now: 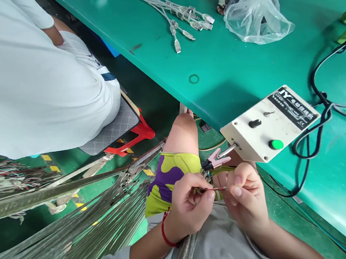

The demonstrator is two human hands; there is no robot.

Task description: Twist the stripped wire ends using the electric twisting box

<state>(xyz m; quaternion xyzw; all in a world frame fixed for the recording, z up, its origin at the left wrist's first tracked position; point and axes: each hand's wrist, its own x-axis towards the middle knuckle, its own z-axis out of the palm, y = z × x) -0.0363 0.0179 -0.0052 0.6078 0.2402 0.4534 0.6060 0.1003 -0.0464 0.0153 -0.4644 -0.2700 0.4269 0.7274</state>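
Green table spanned the upper right, tiled with gear; a seated person in a white shirt was at left. Long grey cable strands ran across the lower left, near enough that snagging looked like a risk, so keeping them out of the work seemed wise. White control box sat at the table edge, its pink clip sticking out just beyond the fingers; knuckles needed to keep clear of it. Left hand pinched the dark-ended side of a thin reddish wire between thumb and fingers; right hand pinched the pale other side, thumb against fingertips. Wire lay between both hands, above the lap, roughly level and straight. Good handling called for a steady left pinch, light right fingertips and an even pull, since hard tugging could have damaged such fine wire.
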